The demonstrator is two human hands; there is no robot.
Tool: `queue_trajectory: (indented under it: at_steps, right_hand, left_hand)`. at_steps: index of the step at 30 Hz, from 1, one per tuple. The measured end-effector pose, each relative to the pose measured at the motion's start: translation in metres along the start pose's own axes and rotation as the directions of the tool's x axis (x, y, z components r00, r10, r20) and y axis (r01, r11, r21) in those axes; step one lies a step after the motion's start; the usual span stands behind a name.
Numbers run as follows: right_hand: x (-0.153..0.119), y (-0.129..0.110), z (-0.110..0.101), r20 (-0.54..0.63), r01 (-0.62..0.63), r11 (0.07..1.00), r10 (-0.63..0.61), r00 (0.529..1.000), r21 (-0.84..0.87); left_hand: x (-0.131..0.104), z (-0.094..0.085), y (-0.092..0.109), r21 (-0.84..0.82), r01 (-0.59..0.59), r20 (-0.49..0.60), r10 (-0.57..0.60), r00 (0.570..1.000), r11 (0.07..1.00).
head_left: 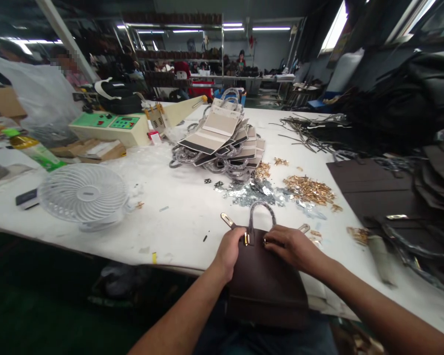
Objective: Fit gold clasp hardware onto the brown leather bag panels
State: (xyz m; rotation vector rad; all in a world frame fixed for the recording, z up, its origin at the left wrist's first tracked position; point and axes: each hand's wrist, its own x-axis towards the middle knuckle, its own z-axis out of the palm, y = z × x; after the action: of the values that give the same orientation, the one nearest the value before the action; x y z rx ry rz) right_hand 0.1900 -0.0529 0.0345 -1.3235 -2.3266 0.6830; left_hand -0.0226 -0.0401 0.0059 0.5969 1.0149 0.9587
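A dark brown handbag (268,281) lies over the table's front edge, its wrapped handle (262,206) pointing away from me. My left hand (229,254) is closed on the bag's upper left edge, thumb beside a gold fitting (246,239) at the handle's base. A strap with a gold plate (227,219) sticks out past that hand. At the other handle base, my right hand (290,244) is closed on the bag with its fingertips at a second gold fitting (265,241); the fingers partly cover it. Another gold-plated strap end (304,228) shows behind the right hand.
Gold metal pieces (311,190) and thin silver plates (257,191) lie in piles beyond the bag. Behind them is a stack of beige panels with handles (222,130). A white fan (84,192) stands left; dark brown bag pieces (370,187) lie right.
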Motion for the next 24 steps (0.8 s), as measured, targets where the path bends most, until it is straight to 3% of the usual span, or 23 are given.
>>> queue_trajectory:
  at_steps: [5,13,17,20,24]
  right_hand:
    - [0.0,0.001,0.0,-0.009,-0.022,1.0,0.021,1.0,-0.005]
    - [-0.004,0.003,-0.009,-0.056,-0.002,0.989,0.01,0.998,0.145]
    - [-0.003,0.009,-0.004,-0.102,0.018,0.991,-0.004,0.995,0.135]
    - [-0.002,0.015,-0.002,-0.121,0.03,0.989,-0.012,0.993,0.148]
    - [-0.002,0.021,0.0,-0.151,0.047,0.982,-0.02,0.988,0.181]
  left_hand:
    - [-0.002,0.003,0.002,-0.022,0.01,-0.013,-0.011,1.0,1.0]
    - [-0.001,0.003,0.004,-0.055,0.06,-0.033,-0.062,0.998,0.997]
    - [-0.002,0.002,0.009,0.143,0.05,0.065,-0.06,0.996,0.988]
    - [-0.003,0.004,0.012,0.337,-0.015,0.066,-0.008,0.998,0.941]
    - [0.0,0.009,0.013,0.325,0.023,0.035,-0.036,0.999,0.945]
